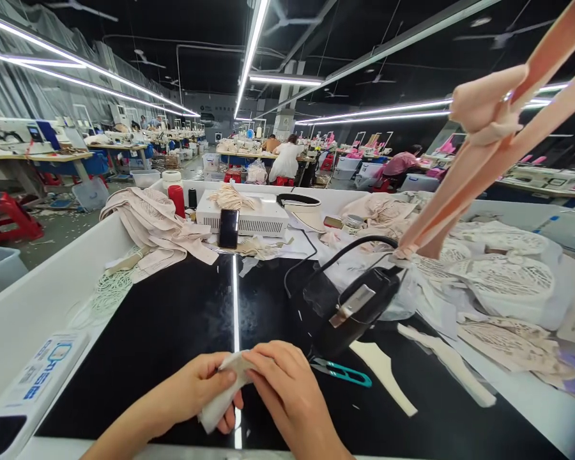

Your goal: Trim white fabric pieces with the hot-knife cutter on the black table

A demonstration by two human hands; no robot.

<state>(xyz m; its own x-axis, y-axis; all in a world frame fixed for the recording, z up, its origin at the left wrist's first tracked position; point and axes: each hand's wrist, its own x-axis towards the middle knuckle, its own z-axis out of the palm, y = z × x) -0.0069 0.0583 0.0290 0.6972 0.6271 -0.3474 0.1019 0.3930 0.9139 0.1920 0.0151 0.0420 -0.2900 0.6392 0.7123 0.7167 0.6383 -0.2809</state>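
A small folded piece of cream fabric (223,401) is held above the black table mat, near its front edge. My left hand (211,390) pinches it between thumb and fingers, the lower end hanging past the palm. On the upper end, the fingers of my right hand (290,383) are closed; their tips are partly hidden behind the fabric. Just right of my right hand lie teal-handled thread snips (347,374), their blades partly under a black machine (359,313) tied with peach fabric strips (460,185). A cream cut piece (383,375) lies beside the snips.
A phone (229,229) leans against a white box (242,214) at the back. Beige fabric (158,223) is heaped at back left, lace pieces (503,275) at right. A white-and-blue carton (38,377) lies at left. Other people sit at sewing tables far off.
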